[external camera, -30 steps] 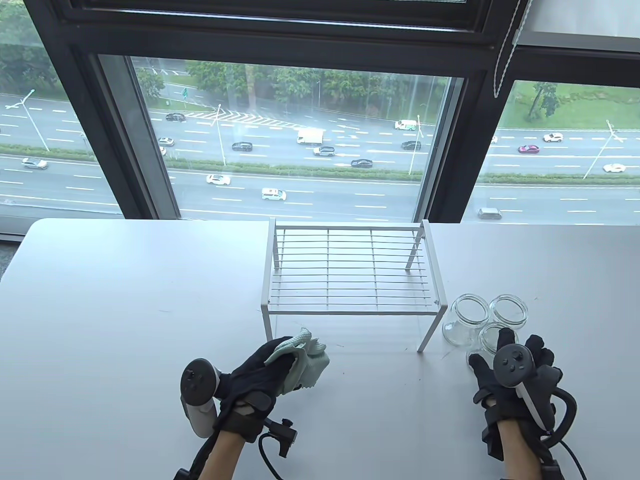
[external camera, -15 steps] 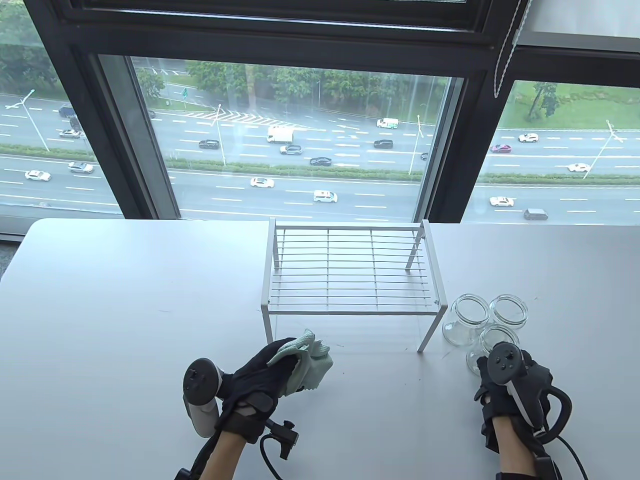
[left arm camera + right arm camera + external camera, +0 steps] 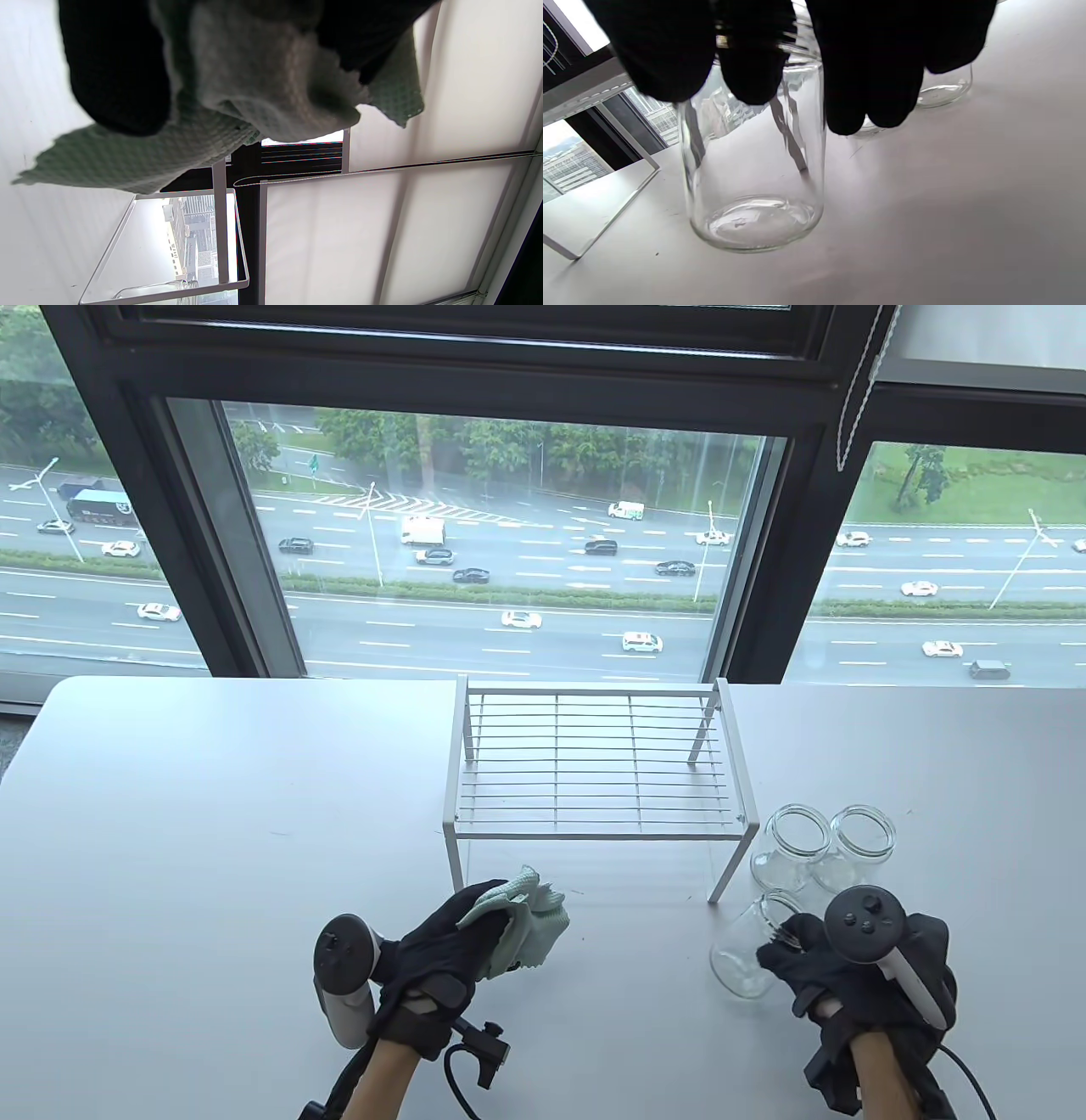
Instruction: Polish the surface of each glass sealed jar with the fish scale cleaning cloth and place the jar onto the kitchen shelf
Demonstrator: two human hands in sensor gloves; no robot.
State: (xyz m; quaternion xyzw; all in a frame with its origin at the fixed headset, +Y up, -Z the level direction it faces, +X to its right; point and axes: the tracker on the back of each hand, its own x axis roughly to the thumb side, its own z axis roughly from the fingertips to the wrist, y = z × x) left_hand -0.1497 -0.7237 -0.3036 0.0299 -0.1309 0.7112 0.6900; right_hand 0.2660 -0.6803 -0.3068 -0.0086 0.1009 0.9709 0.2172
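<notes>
3 glass jars on the table, 1 shelf (image 3: 594, 763), 1 cloth. The right hand (image 3: 857, 976) grasps 1 jar (image 3: 747, 950) at the rim, fingers (image 3: 878, 63) curled over its mouth, tilted in front of the shelf's right leg; half a second ago it stood with the other 2 jars (image 3: 802, 836). Those 2 stay right of the shelf. The left hand (image 3: 441, 942) still clutches the green cloth (image 3: 530, 920), fingers clenched, barely shifted.

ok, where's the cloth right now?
Table view, lower centre-left: the cloth is bunched in the left hand, just in front of the shelf's front-left leg.
</notes>
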